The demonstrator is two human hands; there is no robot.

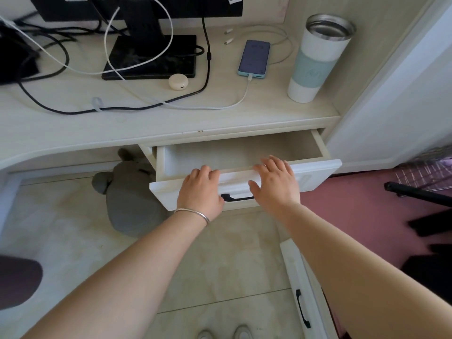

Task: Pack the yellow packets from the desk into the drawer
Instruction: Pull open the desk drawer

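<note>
Pale cream wood runs across the room as one long desk [73, 123]. Under its right end one white wooden drawer [315, 173] stands pulled out, its pale inside open to view; where the yellow packets lie I cannot tell.

Both of the person's hands are on the top edge of the drawer front. The left hand [200, 192], with one silver bangle [193, 214] at the wrist, grips the edge with its fingers curled over it. The right hand [276, 184] rests there with its fingers spread and fairly straight. One black handle [238, 198] shows between them.

On the desk sit:
- one flat black monitor base [151, 57]
- one white and pale-blue steel tumbler [315, 59]
- one blue-cased phone [254, 57], plugged into a white cable
- one cream oval earbud case [178, 81]
- two small white plugs [229, 41]

One grey plush toy [132, 199] lies on the floor just left of the drawer.
</note>
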